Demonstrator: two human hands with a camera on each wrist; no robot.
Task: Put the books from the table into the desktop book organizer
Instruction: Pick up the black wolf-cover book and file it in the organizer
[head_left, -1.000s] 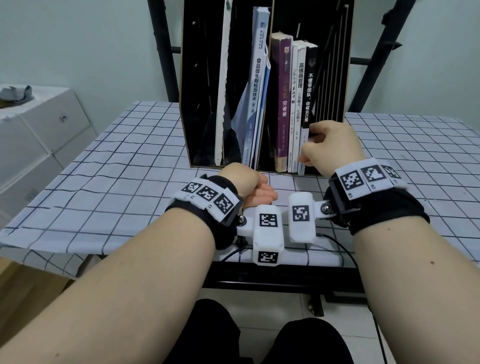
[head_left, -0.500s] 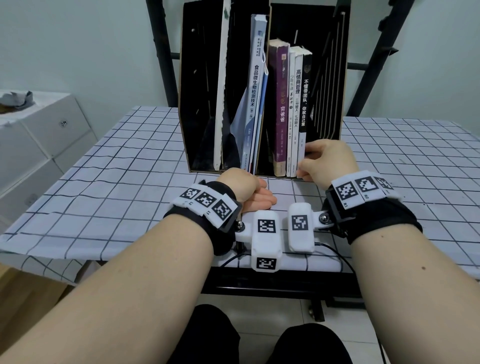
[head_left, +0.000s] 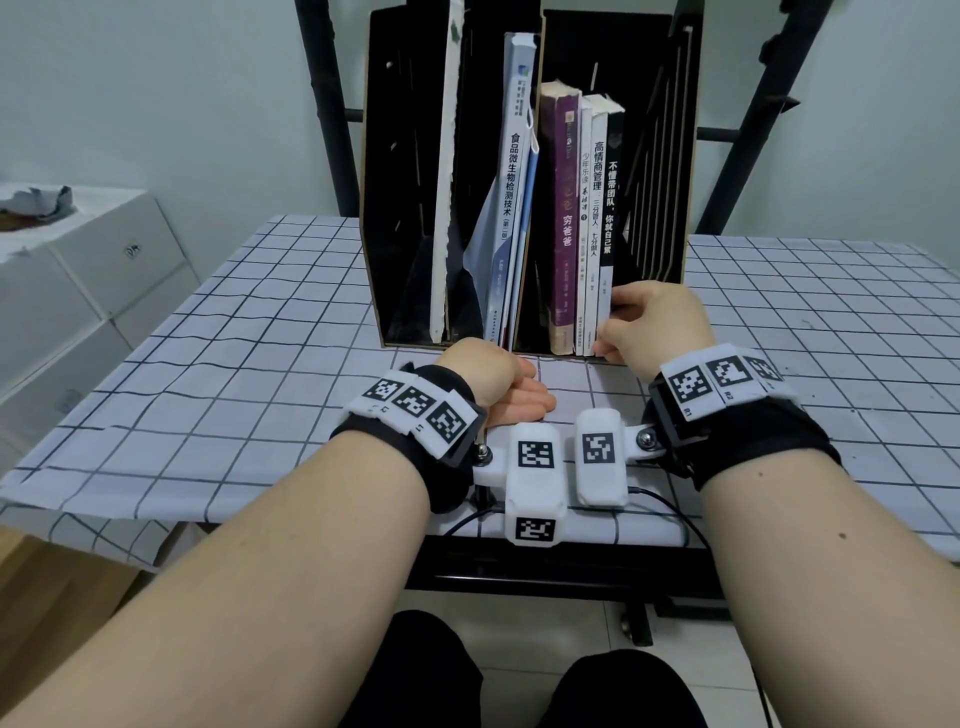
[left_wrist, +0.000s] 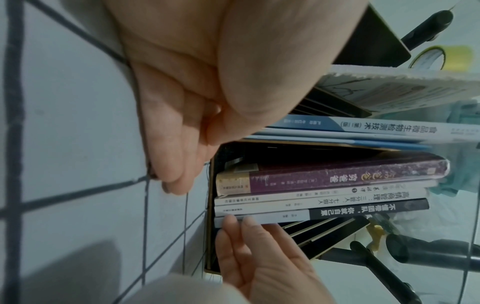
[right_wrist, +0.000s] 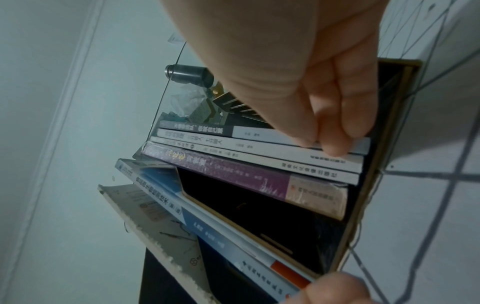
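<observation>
The table (head_left: 208, 395), covered in a grid-patterned cloth, is filling the middle of the head view. The black desktop book organizer (head_left: 395, 208) is standing upright at upper centre, and its two compartments are holding every visible book. The left compartment is holding a tall light-blue book (head_left: 511, 208) and a thin white one (head_left: 444, 208). The right compartment is holding four upright books packed side by side: a purple book (head_left: 563, 218), two white books, and the black-spined book (head_left: 612, 208) at the right end.

Both forearms are reaching up from the lower corners of the frame. The right hand (head_left: 652, 325) is resting against the lower end of the black-spined book, with its fingertips (right_wrist: 335, 148) lying extended on the spine, not wrapped round it. The left hand (head_left: 498, 382) is lying relaxed on the cloth just in front of the organizer, fingers (left_wrist: 171, 164) straight and together, holding nothing.
</observation>
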